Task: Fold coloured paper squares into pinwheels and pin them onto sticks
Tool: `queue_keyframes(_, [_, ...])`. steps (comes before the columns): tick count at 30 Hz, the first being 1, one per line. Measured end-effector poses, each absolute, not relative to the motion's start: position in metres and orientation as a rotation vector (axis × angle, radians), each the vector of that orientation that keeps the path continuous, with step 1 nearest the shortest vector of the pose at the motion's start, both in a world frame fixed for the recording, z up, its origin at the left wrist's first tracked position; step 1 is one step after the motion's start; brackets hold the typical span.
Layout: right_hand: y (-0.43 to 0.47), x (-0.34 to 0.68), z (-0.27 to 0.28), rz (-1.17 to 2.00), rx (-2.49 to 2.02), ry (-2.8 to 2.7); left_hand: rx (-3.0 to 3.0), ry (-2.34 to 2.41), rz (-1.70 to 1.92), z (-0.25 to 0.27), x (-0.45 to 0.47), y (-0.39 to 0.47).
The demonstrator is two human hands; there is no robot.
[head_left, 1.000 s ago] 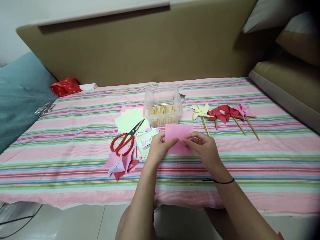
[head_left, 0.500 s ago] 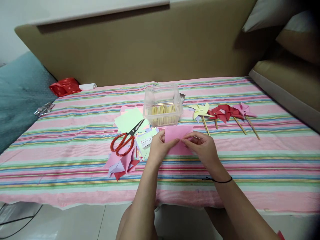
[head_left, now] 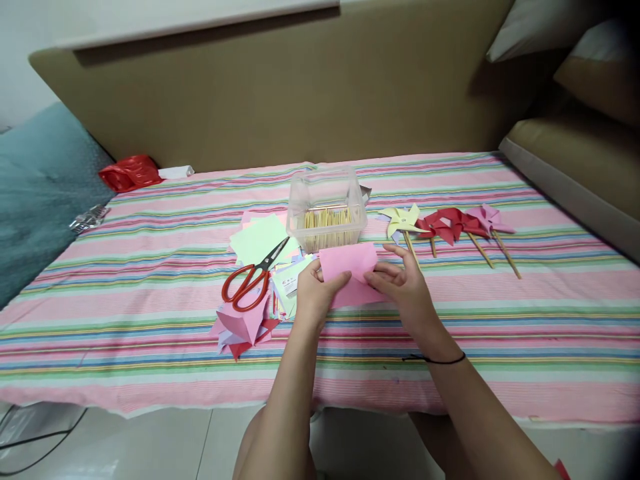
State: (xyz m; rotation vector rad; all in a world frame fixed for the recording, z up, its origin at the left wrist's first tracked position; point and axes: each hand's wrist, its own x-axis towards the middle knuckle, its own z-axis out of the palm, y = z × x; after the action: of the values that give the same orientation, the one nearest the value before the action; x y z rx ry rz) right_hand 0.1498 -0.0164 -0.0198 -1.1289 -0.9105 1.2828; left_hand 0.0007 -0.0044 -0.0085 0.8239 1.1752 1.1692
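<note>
A pink sheet of paper is held up over the striped cloth, bent across so that a second pink layer shows below. My left hand grips its left side, thumb on the front and fingers behind. On the lower right part, my right hand pinches the paper between thumb and fingertips, with the forefinger lifted away. Scissors with red handles lie left of my left hand, beside a stack of small coloured sheets. Folded pink, lilac and red paper pieces rest under the scissors' handles.
A clear plastic box of short wooden sticks stands behind the paper. Light green sheets lie left of it. To the right are paper pinwheels on sticks: a yellow one, red ones and a pink one. A red plastic bag sits far left.
The pink paper has shifted slightly left and up, and its upper part now bends over the lower layer. My right forefinger has lifted off the paper.
</note>
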Motion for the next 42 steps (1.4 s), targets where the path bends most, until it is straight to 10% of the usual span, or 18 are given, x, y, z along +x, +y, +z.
queue_keyframes(42, [-0.017,0.161,-0.018,1.660,-1.211,-1.072,1.293,1.012,0.823,0.004,-0.032,-0.002])
